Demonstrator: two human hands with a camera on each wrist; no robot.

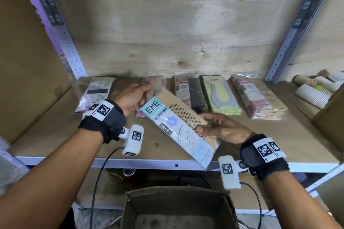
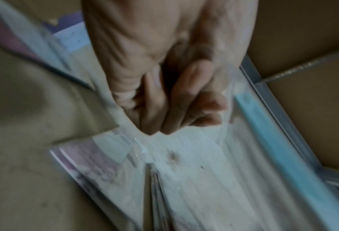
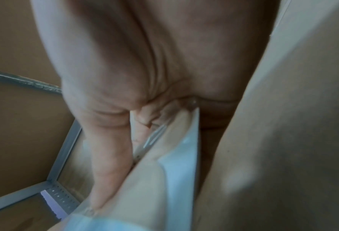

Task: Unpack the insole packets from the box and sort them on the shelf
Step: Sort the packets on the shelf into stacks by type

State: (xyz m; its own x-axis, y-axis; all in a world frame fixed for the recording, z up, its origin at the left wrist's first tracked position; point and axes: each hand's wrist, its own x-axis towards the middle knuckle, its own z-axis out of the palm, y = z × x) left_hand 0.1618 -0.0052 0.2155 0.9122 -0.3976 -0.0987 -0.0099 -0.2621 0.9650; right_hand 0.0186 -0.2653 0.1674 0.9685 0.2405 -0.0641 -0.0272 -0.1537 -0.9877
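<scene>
My right hand [image 1: 203, 122] pinches a blue and tan "ENE STOCKING" packet [image 1: 176, 128] by its right edge and holds it tilted above the shelf board [image 1: 260, 141]. The right wrist view shows the thumb and fingers of this hand [image 3: 125, 140] clamped on the packet's [image 3: 176, 156] clear plastic edge. My left hand [image 1: 145, 93] grips a purple-pink packet [image 1: 140, 113] lying on the shelf just left of the blue one. In the blurred left wrist view its fingers [image 2: 184, 101] curl over clear-wrapped packets [image 2: 204, 179]. The open cardboard box [image 1: 178, 208] stands below the shelf's front edge.
Along the back of the shelf lie a white packet with green dots [image 1: 96, 95], a dark packet [image 1: 195, 91], a green stack [image 1: 221, 95] and a pink stack [image 1: 256, 98]. A big carton [image 1: 28, 61] flanks the left side. Rolled woven items [image 1: 314, 89] lie at the right.
</scene>
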